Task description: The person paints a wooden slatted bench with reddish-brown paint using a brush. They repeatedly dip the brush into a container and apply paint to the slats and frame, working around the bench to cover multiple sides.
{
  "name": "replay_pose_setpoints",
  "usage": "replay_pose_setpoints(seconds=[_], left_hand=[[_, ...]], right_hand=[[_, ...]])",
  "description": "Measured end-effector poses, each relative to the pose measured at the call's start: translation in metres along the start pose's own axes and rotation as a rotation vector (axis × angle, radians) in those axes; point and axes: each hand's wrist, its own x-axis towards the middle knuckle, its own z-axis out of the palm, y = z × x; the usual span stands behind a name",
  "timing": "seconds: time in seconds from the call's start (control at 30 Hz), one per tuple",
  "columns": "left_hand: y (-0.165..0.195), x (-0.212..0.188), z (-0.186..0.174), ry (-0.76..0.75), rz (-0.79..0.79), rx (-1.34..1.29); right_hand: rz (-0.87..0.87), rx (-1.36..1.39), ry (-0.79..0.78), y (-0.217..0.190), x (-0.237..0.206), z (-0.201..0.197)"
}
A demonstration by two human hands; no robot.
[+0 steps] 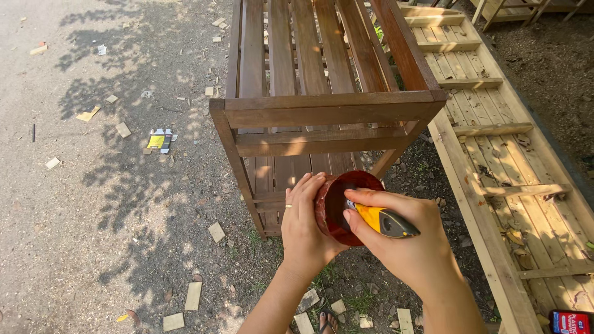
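The left hand point(304, 226) is wrapping around the outside of a small round container point(342, 207), its inside stained dark red-brown, the fingers curling over the rim on the near side and a ring showing on one finger. The right hand point(408, 238) is closing tightly around the yellow and grey handle of a tool point(382, 221), its front end reaching into the container's mouth; what sits at that end is hidden inside. Both hands are holding the container in the air, just in front of the lower end of a brown-stained slatted wooden frame point(328, 111). A pale unstained wooden frame point(495, 161) is lying on the ground to the right, and wood offcuts point(193, 295) are littering the gravel.
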Motion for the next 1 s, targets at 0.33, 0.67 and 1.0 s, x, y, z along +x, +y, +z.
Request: replay_pose_setpoints(seconds=[0.33,0.67,1.0], left_hand=[[-0.021,0.009,-0.012,-0.046,-0.413,-0.035],[-0.029,0.007,-0.029,-0.041,-0.394,0.077],[-0.055,-0.001,-0.068,-0.014,-0.675,0.058]], right_hand=[[-0.004,0.099,0.334,0.018,-0.025,0.007],[0.088,0.253,0.431,0.049,-0.048,0.020],[-0.016,0.332,0.378,0.034,-0.018,0.066]])
